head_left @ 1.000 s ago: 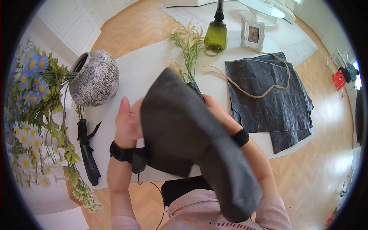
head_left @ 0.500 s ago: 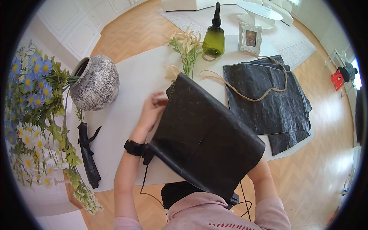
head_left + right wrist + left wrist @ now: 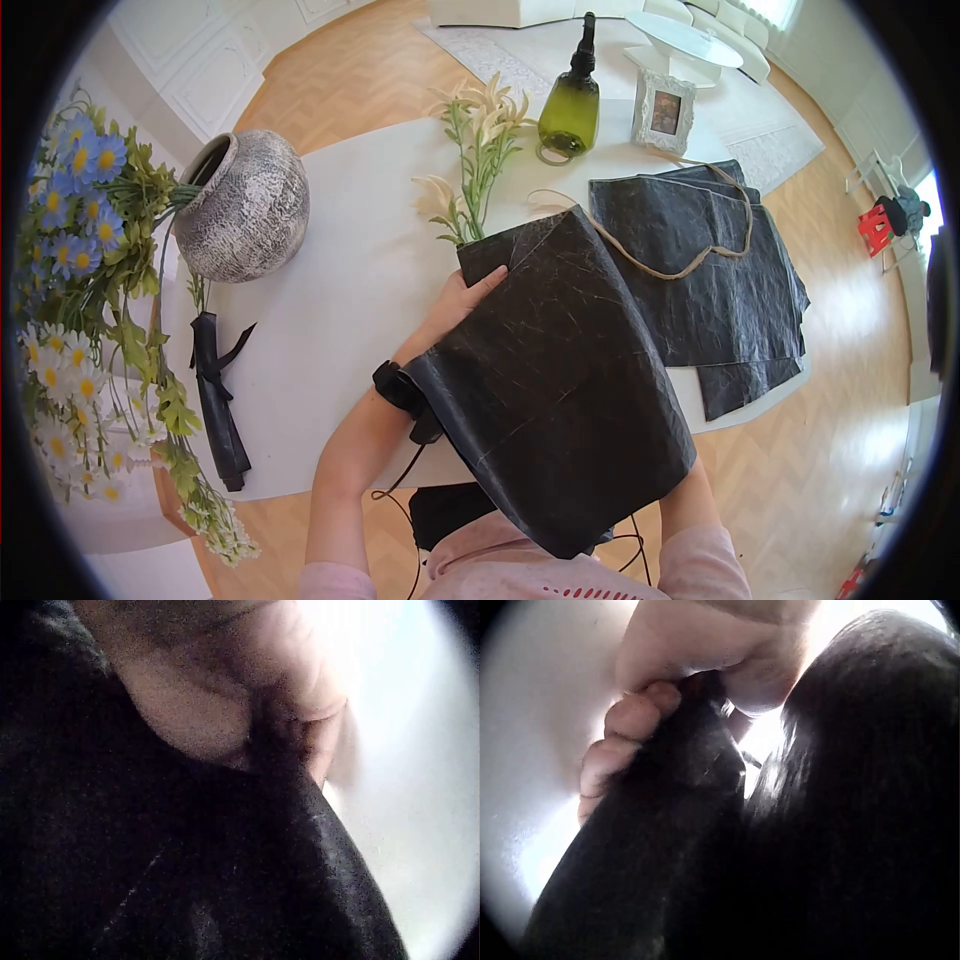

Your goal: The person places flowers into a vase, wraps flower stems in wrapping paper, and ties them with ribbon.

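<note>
A large black crinkled sheet (image 3: 560, 370) is held over the front of the table. My left hand (image 3: 455, 305) grips its upper left part, thumb on top; in the left wrist view my left hand (image 3: 637, 712) has its fingers curled round the dark material (image 3: 675, 817). Cream flowers (image 3: 485, 125) with green stems come out at the sheet's top left edge. The sheet hides my right hand in the head view; the right wrist view shows my right hand (image 3: 292, 682) gripping the dark sheet (image 3: 187, 840), its fingertips mostly hidden.
On the white table (image 3: 330, 200) stand a textured vase (image 3: 250, 210) with blue and white flowers (image 3: 80, 250), a green bottle (image 3: 570, 115) and a framed picture (image 3: 662, 113). More black sheets (image 3: 710, 280) with a cord (image 3: 680, 272) lie right. A black-wrapped stem (image 3: 218, 400) lies left.
The sheet has swung and spread out over the front of the table. My left hand has moved right and taken hold of its upper left part.
</note>
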Available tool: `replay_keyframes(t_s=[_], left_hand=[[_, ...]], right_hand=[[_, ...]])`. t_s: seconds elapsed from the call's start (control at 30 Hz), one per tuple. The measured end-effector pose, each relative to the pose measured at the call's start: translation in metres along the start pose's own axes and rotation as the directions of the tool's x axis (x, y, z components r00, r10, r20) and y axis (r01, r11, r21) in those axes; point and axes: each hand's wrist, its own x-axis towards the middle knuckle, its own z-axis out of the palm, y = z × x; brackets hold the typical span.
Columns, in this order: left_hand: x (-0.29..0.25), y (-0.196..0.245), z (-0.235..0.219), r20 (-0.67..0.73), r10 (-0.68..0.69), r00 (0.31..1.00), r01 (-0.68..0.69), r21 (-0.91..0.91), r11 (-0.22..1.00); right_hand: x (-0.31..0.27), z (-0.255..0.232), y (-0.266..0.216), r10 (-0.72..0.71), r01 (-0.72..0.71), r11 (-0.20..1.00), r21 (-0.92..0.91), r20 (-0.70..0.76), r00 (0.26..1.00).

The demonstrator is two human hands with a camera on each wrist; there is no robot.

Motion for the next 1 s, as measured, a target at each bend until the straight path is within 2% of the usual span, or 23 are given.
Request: replay_keyframes(t_s=[0.13,0.2,0.23,0.3,0.4,0.43,0.5,0.53,0.6,0.63,0.67,0.7,0.73,0.77,0.8,0.83,0.87,0.9,0.93,0.97,1.0], left_hand=[[0.003,-0.013,-0.012,-0.065,-0.003,0.998,-0.005,-0.113,0.994],[0.002,-0.013,-0.015,-0.036,0.022,0.999,-0.03,-0.251,0.967],[0.003,-0.018,-0.019,-0.046,0.024,0.999,-0.035,-0.258,0.965],[0.003,-0.025,-0.024,-0.034,-0.09,0.995,0.076,-0.284,0.956],[-0.004,-0.012,-0.012,-0.025,-0.058,0.998,0.048,-0.294,0.955],[-0.007,-0.004,-0.009,-0.025,-0.056,0.998,0.046,-0.3,0.953],[-0.011,0.008,-0.005,-0.175,-0.139,0.975,0.108,-0.172,0.979],[-0.009,0.005,-0.007,-0.175,-0.14,0.975,0.107,-0.182,0.978],[-0.003,-0.006,-0.012,-0.155,-0.077,0.985,0.057,-0.128,0.99],[-0.001,-0.01,-0.013,-0.154,-0.077,0.985,0.056,-0.134,0.989],[0.0,-0.014,-0.014,-0.125,-0.058,0.99,0.04,-0.141,0.989],[0.001,-0.018,-0.015,-0.099,-0.037,0.994,0.022,-0.149,0.989],[0.002,-0.021,-0.016,-0.1,-0.036,0.994,0.021,-0.155,0.988],[0.002,-0.024,-0.017,-0.084,0.023,0.996,-0.033,-0.119,0.992],[0.002,-0.023,-0.017,-0.066,0.081,0.994,-0.087,-0.085,0.993],[0.0,-0.022,-0.018,-0.067,0.082,0.994,-0.088,-0.09,0.992],[-0.005,-0.013,-0.019,-0.087,0.081,0.993,-0.073,0.088,0.993],[-0.007,-0.008,-0.019,-0.107,0.083,0.991,-0.053,0.264,0.963],[-0.005,-0.01,-0.019,-0.105,0.084,0.991,-0.054,0.263,0.963],[0.0,-0.014,-0.02,-0.105,0.074,0.992,-0.043,0.267,0.963],[0.002,-0.015,-0.02,-0.104,0.064,0.993,-0.033,0.272,0.962]], right_hand=[[-0.001,-0.002,-0.004,0.03,-0.03,0.999,0.011,0.022,0.999],[-0.005,0.002,-0.009,0.042,-0.042,0.999,0.008,0.035,0.999],[0.008,0.002,-0.012,0.049,-0.05,0.999,0.006,0.04,0.998],[0.035,0.009,-0.024,0.063,-0.064,0.998,0.005,0.044,0.997],[0.038,0.027,-0.034,0.078,-0.078,0.997,0.003,0.034,0.996],[0.036,0.019,-0.039,0.279,-0.278,0.939,0.201,0.022,0.96],[0.035,0.004,-0.047,0.229,-0.239,0.942,0.236,0.067,0.971],[0.031,0.002,-0.051,0.234,-0.243,0.943,0.226,0.068,0.97],[0.012,0.009,-0.08,0.067,-0.055,0.987,-0.151,0.079,0.995],[0.002,0.014,-0.09,0.07,-0.057,0.986,-0.157,0.079,0.994],[-0.009,0.022,-0.099,-0.045,0.152,0.905,-0.398,0.264,0.963],[-0.021,0.033,-0.106,-0.101,0.381,0.734,-0.563,0.463,0.88],[-0.032,0.047,-0.113,0.003,0.448,0.601,-0.662,0.562,0.827],[-0.043,0.062,-0.115,0.124,0.521,0.451,-0.724,0.629,0.767],[-0.053,0.075,-0.109,0.148,0.536,0.466,-0.704,0.659,0.737],[-0.062,0.086,-0.103,0.171,0.548,0.482,-0.684,0.687,0.707],[-0.068,0.096,-0.102,0.173,0.548,0.48,-0.685,0.686,0.707],[-0.072,0.104,-0.101,0.096,0.624,0.485,-0.612,0.747,0.658],[-0.077,0.112,-0.101,0.018,0.694,0.482,-0.534,0.798,0.602],[-0.084,0.119,-0.096,0.018,0.694,0.48,-0.537,0.797,0.604],[-0.09,0.125,-0.09,0.02,0.726,0.406,-0.555,0.8,0.6]])
